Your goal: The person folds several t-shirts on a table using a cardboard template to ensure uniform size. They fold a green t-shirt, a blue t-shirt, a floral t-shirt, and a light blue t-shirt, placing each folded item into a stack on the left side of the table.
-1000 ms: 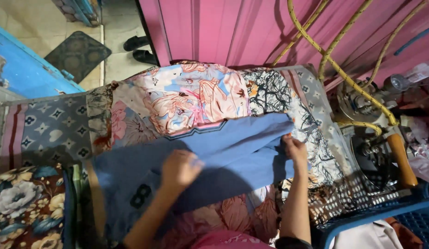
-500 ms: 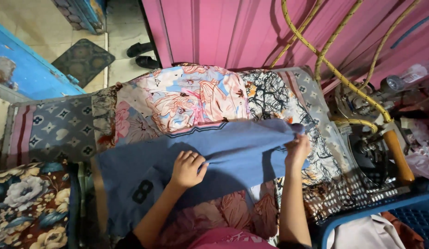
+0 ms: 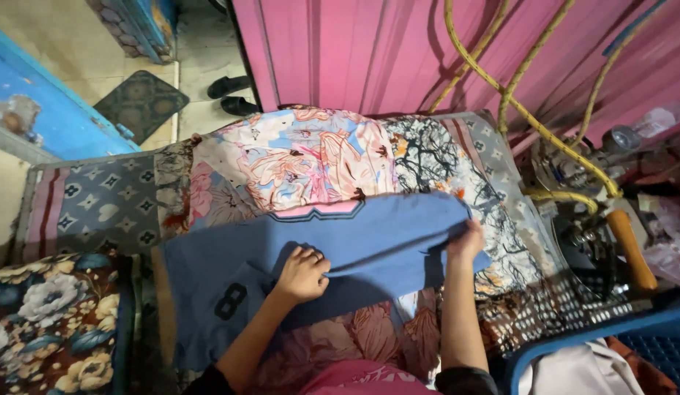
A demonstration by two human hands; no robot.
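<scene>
A blue shirt (image 3: 354,238) with a dark printed mark lies across a board covered in patchwork floral cloth (image 3: 288,157). My left hand (image 3: 303,272) rests on the middle of the shirt, fingers curled into a fold of the fabric. At the shirt's right end my right hand (image 3: 468,240) pinches the edge of the cloth. A pink band of the shirt's collar shows along its far edge.
A pink corrugated wall (image 3: 398,51) stands behind the board. Yellow hoses (image 3: 515,102) run to an iron with a wooden handle (image 3: 629,249) on a metal stand at right. A blue basket (image 3: 603,351) holds clothes at bottom right. Black sandals (image 3: 230,95) lie on the floor.
The far edge of the shirt has been drawn toward me, and a pink collar band now shows. My left hand slid a little right; my right hand stayed at the shirt's end.
</scene>
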